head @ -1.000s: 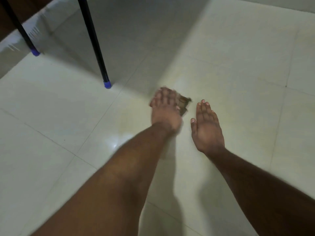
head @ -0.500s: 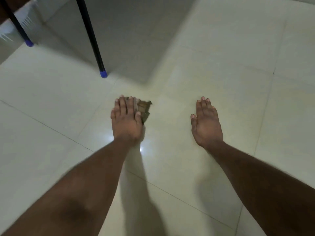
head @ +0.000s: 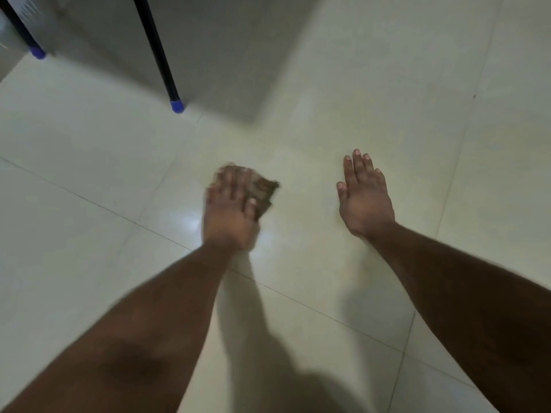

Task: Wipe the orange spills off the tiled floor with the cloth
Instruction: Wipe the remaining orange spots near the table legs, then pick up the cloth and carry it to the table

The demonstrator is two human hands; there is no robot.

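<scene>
My left hand (head: 231,208) presses flat on a small brown cloth (head: 265,193) lying on the pale tiled floor (head: 298,293); its fingers are straight and blurred by motion. Only the cloth's right edge shows past the thumb. My right hand (head: 365,196) rests flat on the tile to the right, fingers straight and together, holding nothing. A faint yellowish tint shows on the tile around and between the hands; no distinct orange spill is visible.
Two black furniture legs with blue feet (head: 176,105) (head: 37,52) stand at the upper left, over a shaded patch of floor. Grout lines cross the tiles diagonally. A bright light reflection (head: 190,223) sits left of my left wrist.
My left hand slid the cloth left from beside the right hand, and now it has come a little back to the right. The right hand stays planted on the tile.
</scene>
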